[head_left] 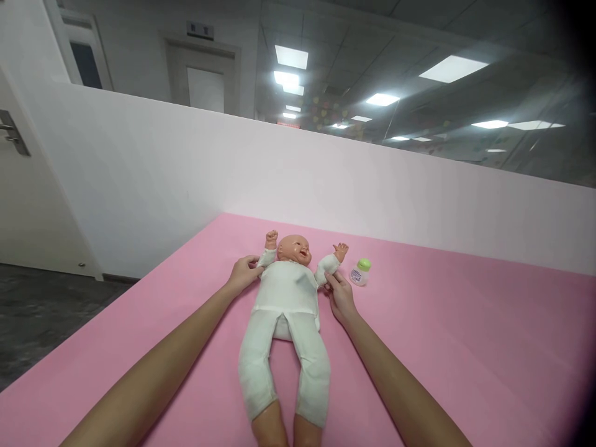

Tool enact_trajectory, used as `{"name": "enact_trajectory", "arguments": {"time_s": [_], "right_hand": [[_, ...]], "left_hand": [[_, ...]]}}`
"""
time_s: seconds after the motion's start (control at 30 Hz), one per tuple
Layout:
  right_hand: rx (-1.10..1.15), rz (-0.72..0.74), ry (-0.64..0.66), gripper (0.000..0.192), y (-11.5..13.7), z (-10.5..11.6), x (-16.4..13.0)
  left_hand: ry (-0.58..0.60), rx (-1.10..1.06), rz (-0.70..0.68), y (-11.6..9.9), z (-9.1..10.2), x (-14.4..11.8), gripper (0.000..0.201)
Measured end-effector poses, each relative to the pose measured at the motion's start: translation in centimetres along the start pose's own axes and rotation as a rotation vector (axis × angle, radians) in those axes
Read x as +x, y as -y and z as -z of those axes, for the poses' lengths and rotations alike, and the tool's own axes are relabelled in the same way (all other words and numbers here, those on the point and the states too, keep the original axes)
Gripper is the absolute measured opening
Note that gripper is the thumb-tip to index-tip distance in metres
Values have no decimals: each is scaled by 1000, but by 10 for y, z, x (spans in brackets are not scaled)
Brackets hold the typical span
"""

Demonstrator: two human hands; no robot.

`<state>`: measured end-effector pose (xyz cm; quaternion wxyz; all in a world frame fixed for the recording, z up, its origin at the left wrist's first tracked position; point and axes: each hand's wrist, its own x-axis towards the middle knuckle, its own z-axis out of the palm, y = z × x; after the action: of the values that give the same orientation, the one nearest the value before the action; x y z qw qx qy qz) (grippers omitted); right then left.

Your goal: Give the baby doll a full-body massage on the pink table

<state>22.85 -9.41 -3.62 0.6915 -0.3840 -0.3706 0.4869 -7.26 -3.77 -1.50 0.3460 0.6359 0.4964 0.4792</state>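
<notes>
White partition wall (186, 174), ceiling lights (291, 57)

A small white bottle with a green cap (360, 272) stands upright on the pink mat (465, 335) ahead of me. A white partition wall (186, 180) borders the mat's far edge. A white door (23, 186) is at left, above dark flooring (41, 310). Ceiling light panels (451, 68) are lit.

An office-like training room was indicated by recessed ceiling light panels (453, 68), a white partition wall (326, 180) and signed doors (202, 77).
</notes>
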Motion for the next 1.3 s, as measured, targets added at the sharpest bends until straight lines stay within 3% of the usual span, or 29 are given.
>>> {"name": "enact_trajectory", "arguments": {"time_s": [0.3,0.67,0.77,0.87,1.0,1.3], "right_hand": [[16,21,48,29,-1,2,0],[-48,32,24,31,3,-4,-3],[-60,49,36,24,1,-4,-3],[-81,50,20,24,0,-5,-4],[-119,54,10,31,2,-6,-6],[-174,54,-18,49,2,-5,-7]], "left_hand": [[50,-195,-54,4,1,3,27],[14,-118,-23,-3,1,-1,34],[-8,-29,-10,-4,0,-2,30],[-40,98,-14,-7,0,-4,40],[-51,184,-15,-10,-1,-6,49],[-56,188,-18,-13,-1,-7,49]]}}
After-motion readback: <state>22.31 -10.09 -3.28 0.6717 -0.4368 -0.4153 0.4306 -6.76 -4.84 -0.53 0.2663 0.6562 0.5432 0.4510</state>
